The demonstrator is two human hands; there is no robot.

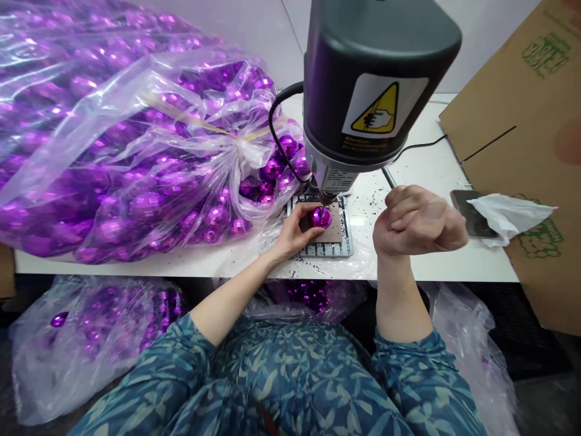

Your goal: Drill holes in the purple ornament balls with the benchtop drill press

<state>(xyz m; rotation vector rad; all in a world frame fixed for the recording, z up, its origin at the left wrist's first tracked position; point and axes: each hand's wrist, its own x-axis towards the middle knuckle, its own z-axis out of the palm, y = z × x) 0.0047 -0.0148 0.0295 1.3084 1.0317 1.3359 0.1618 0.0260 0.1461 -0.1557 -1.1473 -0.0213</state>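
Between the thumb and fingers of my left hand (295, 232) is a shiny purple faceted ball (322, 217). It rests on a brown board (334, 233) over the slotted metal base (347, 242) of a drill press (372, 79). The tip of the press meets or nearly meets the top of the ball; I cannot tell which. My right hand (417, 221) is closed at the right of the press, wrapped around the end of a metal lever (389, 177), most of which the fingers hide.
A big clear bag (122, 139) of purple balls fills the left of the white table (472, 266). Dark shavings lie around the base. At right are a phone-like dark slab (472, 212), a white tissue (511, 217) and a cardboard box (521, 139). More bags (91, 339) hang below the table edge.
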